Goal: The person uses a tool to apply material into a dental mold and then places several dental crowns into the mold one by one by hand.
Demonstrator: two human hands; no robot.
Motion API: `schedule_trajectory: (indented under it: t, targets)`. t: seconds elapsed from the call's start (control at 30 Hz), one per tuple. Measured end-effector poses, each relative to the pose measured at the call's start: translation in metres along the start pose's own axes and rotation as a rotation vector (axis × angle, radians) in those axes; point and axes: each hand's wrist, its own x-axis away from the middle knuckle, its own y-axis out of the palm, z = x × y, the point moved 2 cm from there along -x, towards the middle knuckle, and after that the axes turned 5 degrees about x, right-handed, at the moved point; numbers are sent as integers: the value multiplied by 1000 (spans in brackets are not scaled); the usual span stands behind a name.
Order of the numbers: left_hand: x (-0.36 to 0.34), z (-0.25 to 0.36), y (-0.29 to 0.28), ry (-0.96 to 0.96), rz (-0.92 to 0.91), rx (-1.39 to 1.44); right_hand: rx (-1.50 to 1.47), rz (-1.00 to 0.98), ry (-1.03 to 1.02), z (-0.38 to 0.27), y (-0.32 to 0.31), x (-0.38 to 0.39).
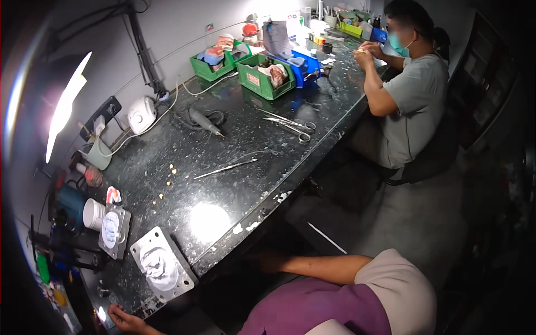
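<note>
My left hand is at the lower left, beside the near-left corner of the dark bench. Its fingers are loosely bent and somewhat apart, with nothing visible in them. My right hand is low in the shadow by the bench's front edge, its fingers too dark to make out. Nearest to my left hand lies a square metal dental flask half with a white plaster mould. Beyond it, a second flask half leans by a white tub. A red-and-white denture piece sits behind that.
Several small yellowish pieces and a thin metal instrument lie mid-bench. Farther off are a handpiece, scissors, green bins and a blue bin of dental casts. A masked co-worker sits at the far right.
</note>
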Motion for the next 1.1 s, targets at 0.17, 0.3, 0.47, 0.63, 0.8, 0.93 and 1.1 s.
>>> schedule_trajectory:
  t: [0.17, 0.3, 0.47, 0.63, 0.8, 0.93, 1.1]
  targets:
    - [4, 69, 3, -1, 2, -209, 237, -723, 170, -66, -65, 40]
    - [-5, 137, 24, 11, -23, -52, -441, -784, -402, -130, -250, 105]
    - [-34, 194, 74, 673, -250, 70, -92, -23, -403, -118, -523, 90]
    - [-61, 224, 105, 682, -336, -62, 69, 814, 266, -30, -733, -15]
    - [-70, 270, 145, 329, -383, -65, 46, 1266, 544, 107, -864, -55]
    - [-67, 313, 181, 249, -512, -277, 211, 1390, 812, 178, -923, -88]
    - [-69, 345, 203, 180, -610, -523, 406, 1444, 650, 219, -981, -133]
